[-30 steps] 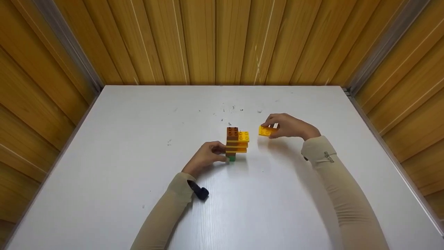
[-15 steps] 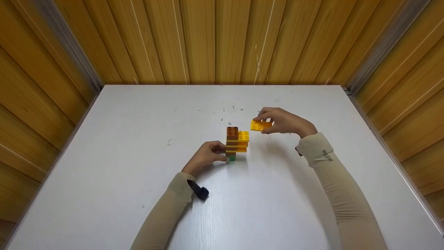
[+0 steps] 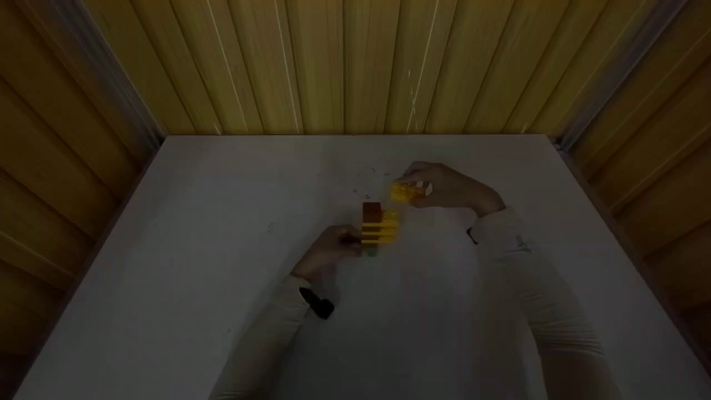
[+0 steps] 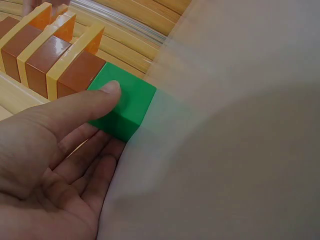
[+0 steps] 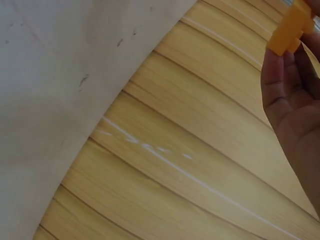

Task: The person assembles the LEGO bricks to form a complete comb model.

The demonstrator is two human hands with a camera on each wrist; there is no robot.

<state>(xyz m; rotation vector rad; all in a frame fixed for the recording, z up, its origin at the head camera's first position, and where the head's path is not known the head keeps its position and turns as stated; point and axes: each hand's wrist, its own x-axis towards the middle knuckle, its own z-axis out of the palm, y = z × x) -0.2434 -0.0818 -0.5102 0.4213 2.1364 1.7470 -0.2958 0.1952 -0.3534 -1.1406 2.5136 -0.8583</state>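
Note:
A tower of toy building bricks stands upright on the white table, with a brown brick (image 3: 371, 211) on top. Yellow plates (image 3: 391, 229) alternate with brown bricks below it and jut out to the right. At its foot is a green brick (image 4: 132, 95). My left hand (image 3: 329, 247) holds the tower low down, the thumb lying on the green brick in the left wrist view. Up and to the right of the tower, my right hand (image 3: 452, 186) pinches a yellow studded brick (image 3: 402, 192) between thumb and fingers, apart from the tower. Its far end is cut off in the right wrist view.
The white table (image 3: 194, 222) runs back to a wood-panelled wall (image 3: 316, 72), with panels on both sides too. Small dark marks dot the tabletop behind the tower. The head view is very dark now.
My right hand has carried the yellow brick left and away from me, closer to the tower's top. My left hand and the tower have stayed put. The head view has darkened.

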